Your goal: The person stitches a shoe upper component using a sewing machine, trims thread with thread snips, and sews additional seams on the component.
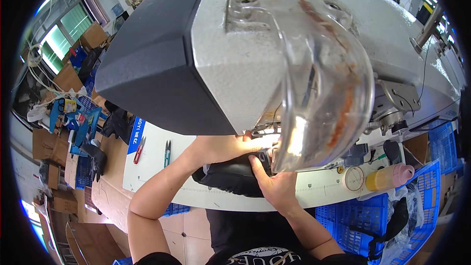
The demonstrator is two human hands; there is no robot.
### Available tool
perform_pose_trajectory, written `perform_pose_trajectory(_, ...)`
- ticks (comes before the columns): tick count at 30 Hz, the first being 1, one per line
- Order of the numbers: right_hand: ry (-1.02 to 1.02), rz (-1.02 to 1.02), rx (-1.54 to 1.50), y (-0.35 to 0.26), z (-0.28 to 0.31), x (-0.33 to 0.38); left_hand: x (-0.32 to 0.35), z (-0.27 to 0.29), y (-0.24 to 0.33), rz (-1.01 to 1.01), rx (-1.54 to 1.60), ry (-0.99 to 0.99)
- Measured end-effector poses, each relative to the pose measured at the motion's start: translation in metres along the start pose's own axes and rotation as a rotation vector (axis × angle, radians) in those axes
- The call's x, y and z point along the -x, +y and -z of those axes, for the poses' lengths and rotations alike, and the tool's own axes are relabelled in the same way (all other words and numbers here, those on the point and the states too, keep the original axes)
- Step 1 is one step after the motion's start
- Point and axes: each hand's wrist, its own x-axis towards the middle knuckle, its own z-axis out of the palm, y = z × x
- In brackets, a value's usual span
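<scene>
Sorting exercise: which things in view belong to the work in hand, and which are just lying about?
In the work:
sewing machine
black padded piece
left hand
right hand

Seemingly just lying about:
red snips
green snips
bottle
blue basket

White lettering [139,130]: blue strip [136,136], shirt [260,255]
</scene>
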Motion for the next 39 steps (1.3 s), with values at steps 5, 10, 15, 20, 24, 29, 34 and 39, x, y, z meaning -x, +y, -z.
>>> perform_pose_trajectory(5, -0.046, -0.098, -0.147, -0.002, 0.004, 0.001, 0.001, -0.001, -0.008, 0.122, -0.08, -0.147)
perform_pose_trajectory(10, 0.027, -0.176, -0.308, -0.002, 0.0, -0.003, 0.003, 0.004, -0.009, 0.212, -0.095, -0.235)
perform_pose_trajectory(15, -0.164, -0.175, -0.111, 0.001, 0.008, -0.008, -0.006, 0.011, -0.018, 0.454, 0.056, -0.503)
perform_pose_trajectory(20, -0.138, -0.2, -0.058, -0.001, 0.009, -0.009, -0.005, 0.014, -0.022, 0.429, 0.033, -0.556)
perform_pose_trajectory(24, -0.128, -0.207, -0.09, -0.004, 0.007, -0.011, -0.008, 0.015, -0.022, 0.396, 0.054, -0.581)
perform_pose_trajectory(29, -0.128, -0.22, -0.151, -0.003, 0.008, -0.009, -0.009, 0.014, -0.028, 0.384, 0.074, -0.599)
perform_pose_trajectory(34, -0.153, -0.203, -0.18, 0.005, 0.005, -0.008, -0.007, 0.011, -0.033, 0.399, 0.082, -0.597)
perform_pose_trajectory(39, -0.11, -0.207, -0.128, 0.008, 0.002, -0.007, -0.009, 0.018, -0.029, 0.183, 0.019, -0.396)
